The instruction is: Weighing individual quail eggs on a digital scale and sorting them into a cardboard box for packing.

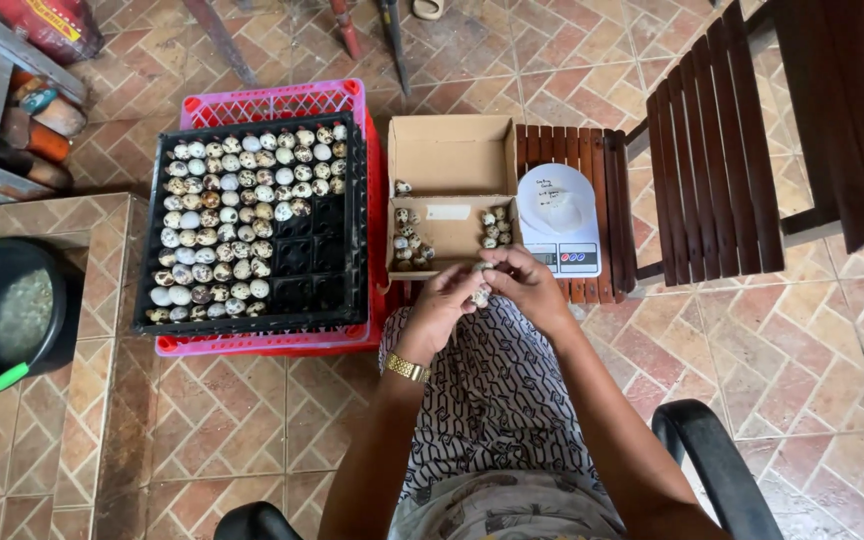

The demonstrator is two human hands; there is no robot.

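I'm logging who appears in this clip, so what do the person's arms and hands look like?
Both arms are bare, with no sleeves and no gloves. The left hand has a gold watch at its wrist. The right hand wears nothing that shows.

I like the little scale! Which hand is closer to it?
Right. The right hand sits just below the white scale; the left hand is farther left, under the cardboard box.

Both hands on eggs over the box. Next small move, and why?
Probably lower the eggs held by the left hand and right hand into the cardboard box: speckled eggs already lie in two clusters there, with bare space between, just ahead of the hands.
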